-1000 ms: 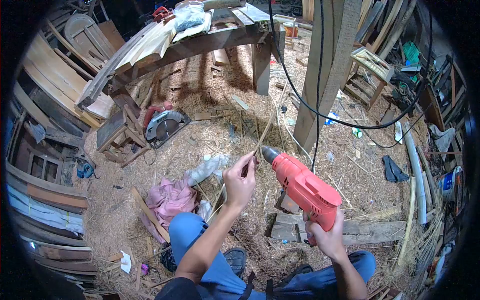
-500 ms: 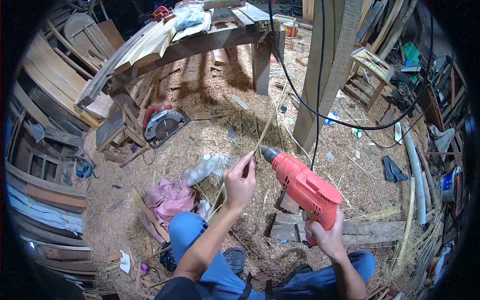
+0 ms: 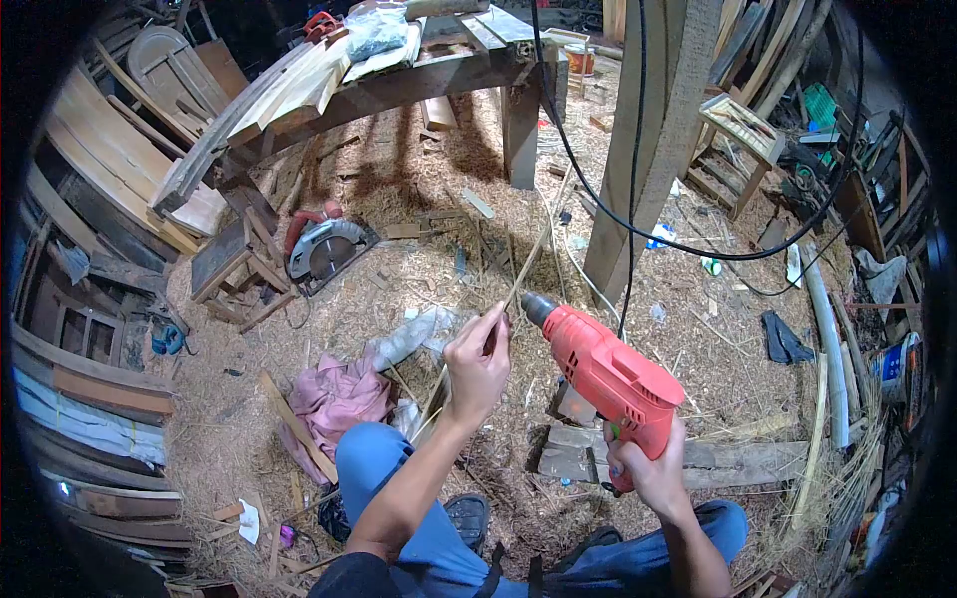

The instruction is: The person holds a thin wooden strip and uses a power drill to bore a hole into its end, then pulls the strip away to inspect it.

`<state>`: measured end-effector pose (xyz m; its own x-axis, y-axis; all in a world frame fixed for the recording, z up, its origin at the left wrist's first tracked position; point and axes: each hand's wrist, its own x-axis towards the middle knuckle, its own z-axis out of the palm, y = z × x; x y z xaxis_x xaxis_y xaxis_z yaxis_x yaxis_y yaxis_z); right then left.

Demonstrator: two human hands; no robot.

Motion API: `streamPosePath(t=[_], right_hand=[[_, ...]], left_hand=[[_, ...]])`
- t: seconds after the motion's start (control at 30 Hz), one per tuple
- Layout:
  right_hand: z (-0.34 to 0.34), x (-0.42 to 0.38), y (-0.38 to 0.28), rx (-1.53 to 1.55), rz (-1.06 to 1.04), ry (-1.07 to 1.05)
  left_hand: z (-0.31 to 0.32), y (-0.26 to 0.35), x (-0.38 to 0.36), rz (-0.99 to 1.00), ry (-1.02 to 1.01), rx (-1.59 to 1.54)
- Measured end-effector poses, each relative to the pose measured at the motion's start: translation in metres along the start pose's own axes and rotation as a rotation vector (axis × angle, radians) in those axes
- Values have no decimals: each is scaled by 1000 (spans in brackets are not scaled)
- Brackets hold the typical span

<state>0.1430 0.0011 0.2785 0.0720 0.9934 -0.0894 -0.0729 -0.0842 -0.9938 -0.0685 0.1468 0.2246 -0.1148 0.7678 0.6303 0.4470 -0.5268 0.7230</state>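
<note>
My right hand [image 3: 653, 468] grips the handle of a red power drill [image 3: 623, 374], with its fingers around the trigger area. The drill points up and left, and its dark chuck [image 3: 539, 308] is right beside a thin wooden strip [image 3: 534, 257]. My left hand [image 3: 477, 364] is closed on this strip, pinching it just below the chuck. From the fingertips the strip slants up and away to the right. Whether the drill's tip touches the strip is too small to tell.
A wooden workbench [image 3: 429, 85] stands ahead, bearing boards. A circular saw [image 3: 327, 249] lies beside a small wooden stool [image 3: 234, 264] at left. A post [image 3: 638, 159] and hanging black cable [image 3: 688, 247] are at right. Pink cloth [image 3: 339, 399] lies on the shavings-covered floor.
My hands, the drill and the strip keep nearly the same position. The hanging black cable has shifted very slightly.
</note>
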Motion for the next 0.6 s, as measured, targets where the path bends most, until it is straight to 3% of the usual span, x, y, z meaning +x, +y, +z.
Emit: streamPosePath(t=[0.23, 0.47, 0.6], right_hand=[[-1, 0, 0, -3, 10, -36], [3, -2, -6, 40, 18, -18], [0, 0, -2, 37, 9, -40]], left_hand=[[-2, 3, 1, 82, 3, 63], [-5, 3, -1, 9, -51, 110], [-2, 0, -1, 93, -1, 80]])
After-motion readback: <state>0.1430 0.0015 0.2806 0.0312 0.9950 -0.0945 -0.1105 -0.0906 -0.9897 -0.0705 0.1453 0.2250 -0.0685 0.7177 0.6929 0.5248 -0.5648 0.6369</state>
